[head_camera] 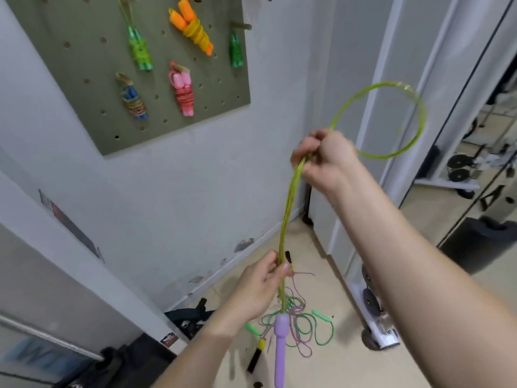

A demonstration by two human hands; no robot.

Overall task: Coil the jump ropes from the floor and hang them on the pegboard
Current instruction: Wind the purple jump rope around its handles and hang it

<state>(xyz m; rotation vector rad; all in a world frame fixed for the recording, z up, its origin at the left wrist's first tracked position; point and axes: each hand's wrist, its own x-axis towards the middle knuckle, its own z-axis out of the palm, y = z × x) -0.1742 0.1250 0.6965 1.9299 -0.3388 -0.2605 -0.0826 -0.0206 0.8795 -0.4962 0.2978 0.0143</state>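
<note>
Head view: pegboard is hanging on the wall upper left, carrying coiled orange rope, pink rope, blue rope, green rope; its top edge is getting cut off. A floor tangle of green and pink ropes is lying near the wall's base, strands hard to separate, black-and-yellow handle beside it. Right hand is pinching the yellow-green rope high up, loop sticking out to its right. Left hand is gripping the same strands lower, purple handle dangling just below.
</note>
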